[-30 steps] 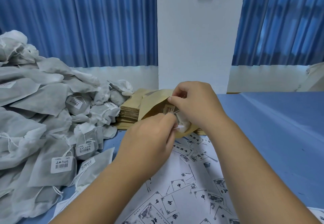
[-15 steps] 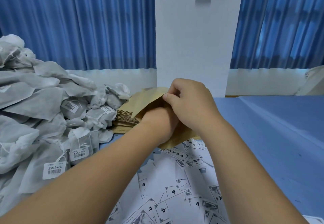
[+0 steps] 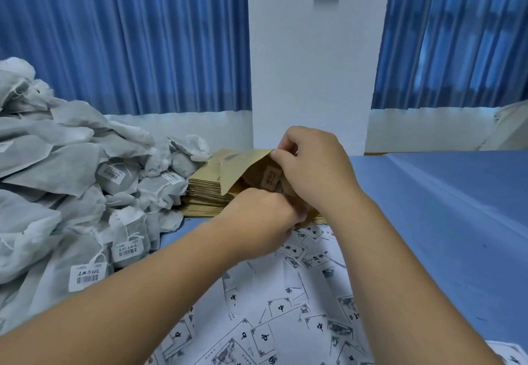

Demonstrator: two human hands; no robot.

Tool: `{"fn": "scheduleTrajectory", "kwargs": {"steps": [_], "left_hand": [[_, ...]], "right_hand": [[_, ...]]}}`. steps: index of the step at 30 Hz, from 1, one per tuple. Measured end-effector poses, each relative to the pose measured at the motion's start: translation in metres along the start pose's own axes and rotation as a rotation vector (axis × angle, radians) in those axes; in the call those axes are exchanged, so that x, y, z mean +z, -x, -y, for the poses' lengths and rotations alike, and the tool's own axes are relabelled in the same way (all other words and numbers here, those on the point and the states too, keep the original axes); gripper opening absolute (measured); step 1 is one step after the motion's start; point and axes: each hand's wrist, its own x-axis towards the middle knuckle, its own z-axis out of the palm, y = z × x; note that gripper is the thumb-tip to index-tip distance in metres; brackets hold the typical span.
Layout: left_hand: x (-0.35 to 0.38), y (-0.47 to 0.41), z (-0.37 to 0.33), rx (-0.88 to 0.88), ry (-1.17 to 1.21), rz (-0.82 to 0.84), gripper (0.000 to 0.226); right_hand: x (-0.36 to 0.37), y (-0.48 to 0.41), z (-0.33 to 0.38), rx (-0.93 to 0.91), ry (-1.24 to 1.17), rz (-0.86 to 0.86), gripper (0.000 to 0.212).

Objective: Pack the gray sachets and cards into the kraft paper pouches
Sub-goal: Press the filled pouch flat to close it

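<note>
Cards (image 3: 265, 339) lie on the desk (image 3: 443, 221) below the pouch (image 3: 243, 170), too many to count. Left hand (image 3: 263, 216) is now in the pouch mouth. The sachet held at the opening a second ago is inside, only its tag (image 3: 270, 179) showing. Fingers hidden, can't tell its grip. Right hand (image 3: 314, 170) pinches the pouch's top edge. Card likely next. Behind the pouch: one stack (image 3: 205, 196). Left of it: one sachet heap (image 3: 57, 181), dozens.

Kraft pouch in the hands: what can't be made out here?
Head view:
- Contents of the kraft pouch: mostly hidden by its flap and the right hand.
- Left hand fingertips: curled behind its knuckles.
- Sachet pile: cut off by the left edge.
- Cards: print too small to read.
</note>
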Motion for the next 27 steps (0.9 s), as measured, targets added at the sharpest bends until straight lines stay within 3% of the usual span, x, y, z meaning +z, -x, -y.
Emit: {"fn": "scheduleTrajectory", "kwargs": {"steps": [4, 7, 10, 12, 17, 19, 24, 27], "left_hand": [[0.001, -0.009, -0.001, -0.151, -0.161, 0.041, 0.009], [-0.001, -0.019, -0.004, -0.252, -0.114, 0.083, 0.019], [-0.004, -0.022, -0.006, -0.322, -0.024, 0.096, 0.013], [-0.004, -0.022, -0.008, -0.312, -0.100, 0.119, 0.013], [-0.001, -0.029, -0.006, -0.446, -0.239, 0.134, 0.032], [-0.002, -0.028, -0.005, -0.504, -0.217, 0.147, 0.029], [-0.007, -0.012, -0.009, -0.395, -0.193, 0.146, 0.017], [-0.015, 0.011, -0.016, -0.276, -0.241, 0.013, 0.013]], "right_hand": [[0.001, 0.001, 0.006, -0.036, 0.030, 0.003, 0.017], [0.004, 0.002, 0.009, -0.058, 0.044, 0.012, 0.017], [0.004, 0.002, 0.009, -0.065, 0.036, 0.013, 0.018], [0.003, 0.002, 0.009, -0.069, 0.029, 0.007, 0.018], [0.004, 0.002, 0.011, -0.077, 0.040, 0.010, 0.016], [0.006, 0.003, 0.012, -0.081, 0.037, 0.023, 0.018], [0.007, 0.003, 0.008, -0.076, 0.024, 0.010, 0.016], [0.007, 0.003, 0.006, -0.089, 0.030, 0.004, 0.014]]}}
